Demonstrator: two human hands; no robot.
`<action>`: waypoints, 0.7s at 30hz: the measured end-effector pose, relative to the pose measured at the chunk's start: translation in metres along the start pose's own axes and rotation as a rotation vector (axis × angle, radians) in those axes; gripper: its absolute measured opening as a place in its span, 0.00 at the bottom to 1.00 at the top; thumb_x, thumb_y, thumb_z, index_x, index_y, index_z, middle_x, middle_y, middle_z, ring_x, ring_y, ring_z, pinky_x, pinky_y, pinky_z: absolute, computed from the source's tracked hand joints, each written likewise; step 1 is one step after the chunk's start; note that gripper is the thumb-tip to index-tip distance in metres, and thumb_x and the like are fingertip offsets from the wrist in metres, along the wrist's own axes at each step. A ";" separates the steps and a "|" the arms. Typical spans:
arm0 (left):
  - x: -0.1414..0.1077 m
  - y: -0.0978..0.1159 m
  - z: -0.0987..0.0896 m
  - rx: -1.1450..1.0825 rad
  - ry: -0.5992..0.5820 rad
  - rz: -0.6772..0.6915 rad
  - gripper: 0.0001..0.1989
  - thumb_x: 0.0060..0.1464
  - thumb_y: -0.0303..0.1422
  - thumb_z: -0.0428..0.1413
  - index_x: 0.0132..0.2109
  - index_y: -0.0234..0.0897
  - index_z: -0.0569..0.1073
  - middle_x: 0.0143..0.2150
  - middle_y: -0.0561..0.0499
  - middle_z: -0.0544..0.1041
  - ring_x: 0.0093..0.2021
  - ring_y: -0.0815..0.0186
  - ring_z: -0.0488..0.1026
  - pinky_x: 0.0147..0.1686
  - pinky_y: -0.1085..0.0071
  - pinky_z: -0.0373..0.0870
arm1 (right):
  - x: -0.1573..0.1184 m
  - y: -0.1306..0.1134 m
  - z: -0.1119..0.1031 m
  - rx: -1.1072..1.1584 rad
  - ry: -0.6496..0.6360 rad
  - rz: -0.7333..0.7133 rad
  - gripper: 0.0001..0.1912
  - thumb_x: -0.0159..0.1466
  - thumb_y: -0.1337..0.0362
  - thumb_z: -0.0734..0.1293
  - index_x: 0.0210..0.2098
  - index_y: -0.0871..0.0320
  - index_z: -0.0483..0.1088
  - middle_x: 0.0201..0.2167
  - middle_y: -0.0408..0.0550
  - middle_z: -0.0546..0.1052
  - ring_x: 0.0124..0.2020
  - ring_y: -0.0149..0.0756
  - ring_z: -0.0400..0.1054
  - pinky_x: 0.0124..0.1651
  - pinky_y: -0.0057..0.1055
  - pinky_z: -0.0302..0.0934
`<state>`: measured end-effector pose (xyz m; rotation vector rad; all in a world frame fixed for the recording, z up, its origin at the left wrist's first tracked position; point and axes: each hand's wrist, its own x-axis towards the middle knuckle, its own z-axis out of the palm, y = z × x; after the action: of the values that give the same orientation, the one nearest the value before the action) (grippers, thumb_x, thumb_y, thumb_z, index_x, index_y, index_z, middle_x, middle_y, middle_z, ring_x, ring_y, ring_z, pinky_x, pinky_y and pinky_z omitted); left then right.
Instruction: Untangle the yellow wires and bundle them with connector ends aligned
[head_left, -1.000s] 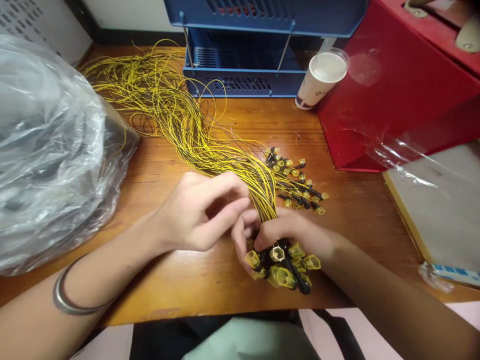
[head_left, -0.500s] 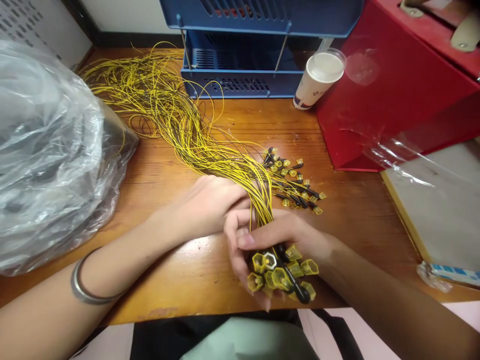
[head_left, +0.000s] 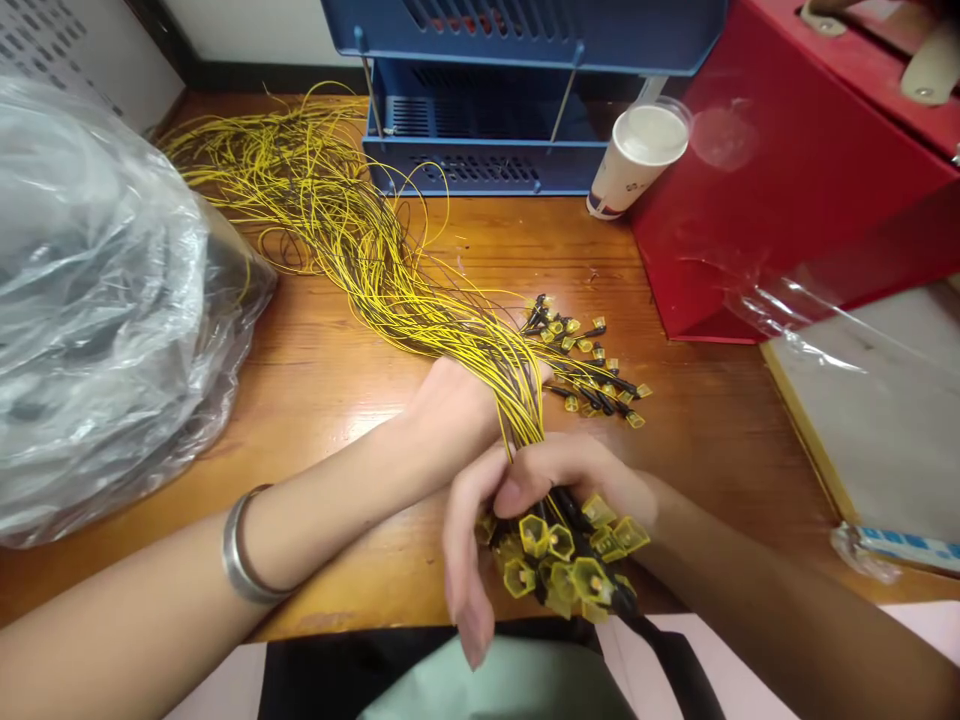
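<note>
A long bundle of yellow and black wires [head_left: 390,290] runs across the wooden table from the back left. My right hand [head_left: 547,480] grips it just above a cluster of yellow hexagonal caps [head_left: 559,575] with black sleeves, thumb and forefinger round the wires, other fingers loosely curled. Beneath the bundle lies my left hand [head_left: 480,400], its fingers mostly hidden by the wires; a fingertip shows on the far side. More capped ends [head_left: 592,370] rest on the table just beyond it. A silver bracelet [head_left: 244,550] circles my left forearm.
Clear plastic bag [head_left: 112,320] with dark contents at the left. Blue tray rack [head_left: 487,165] at the back, beside a tilted white paper cup [head_left: 637,160]. To the right stand a red box [head_left: 765,170] and a grey-white board [head_left: 885,400] with a yellowish edge.
My left hand has moved right, further under the wires. My right hand's fingers have loosened and extended toward the table's front edge, and the held caps have shifted slightly.
</note>
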<state>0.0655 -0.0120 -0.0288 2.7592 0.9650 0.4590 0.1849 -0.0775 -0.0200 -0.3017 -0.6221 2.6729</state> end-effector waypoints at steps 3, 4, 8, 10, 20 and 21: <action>-0.002 0.003 -0.001 0.006 0.043 0.033 0.14 0.65 0.29 0.45 0.38 0.37 0.76 0.30 0.54 0.75 0.29 0.69 0.70 0.31 0.73 0.67 | 0.001 0.003 -0.001 0.031 0.002 0.011 0.22 0.54 0.60 0.55 0.34 0.68 0.75 0.23 0.54 0.76 0.24 0.39 0.71 0.40 0.37 0.66; -0.004 0.002 -0.001 -0.015 0.044 0.030 0.14 0.65 0.28 0.46 0.37 0.36 0.75 0.30 0.55 0.75 0.28 0.71 0.70 0.30 0.74 0.66 | 0.001 0.004 -0.002 0.033 0.009 0.013 0.22 0.54 0.60 0.56 0.34 0.68 0.75 0.23 0.53 0.76 0.24 0.38 0.71 0.39 0.36 0.66; -0.012 -0.009 -0.004 -0.144 -0.011 0.069 0.14 0.65 0.27 0.45 0.37 0.36 0.75 0.31 0.57 0.76 0.28 0.73 0.70 0.30 0.78 0.66 | -0.001 0.004 -0.002 -0.006 0.036 0.043 0.19 0.55 0.62 0.58 0.34 0.68 0.75 0.24 0.52 0.76 0.25 0.37 0.72 0.37 0.35 0.66; -0.017 -0.016 -0.009 -0.200 -0.041 0.108 0.14 0.65 0.29 0.46 0.38 0.36 0.76 0.33 0.54 0.78 0.30 0.71 0.72 0.31 0.77 0.68 | -0.005 -0.001 0.000 -0.006 0.066 0.051 0.19 0.58 0.60 0.59 0.36 0.68 0.75 0.25 0.51 0.76 0.26 0.36 0.71 0.36 0.34 0.66; -0.042 -0.040 -0.057 -0.724 -0.045 0.000 0.07 0.62 0.32 0.57 0.35 0.36 0.75 0.26 0.54 0.79 0.21 0.74 0.72 0.20 0.80 0.65 | -0.028 -0.040 -0.003 -0.166 0.113 0.075 0.16 0.62 0.65 0.61 0.41 0.67 0.77 0.28 0.51 0.77 0.29 0.35 0.72 0.38 0.32 0.66; -0.044 -0.041 -0.061 -0.718 -0.009 0.001 0.08 0.63 0.33 0.56 0.35 0.37 0.76 0.27 0.53 0.80 0.21 0.73 0.73 0.20 0.79 0.66 | -0.029 -0.040 -0.003 -0.167 0.125 0.053 0.16 0.62 0.66 0.60 0.40 0.68 0.77 0.28 0.51 0.77 0.28 0.35 0.72 0.37 0.31 0.66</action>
<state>-0.0116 -0.0041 0.0075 2.1082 0.6257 0.6405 0.2243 -0.0548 -0.0010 -0.5333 -0.8099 2.6311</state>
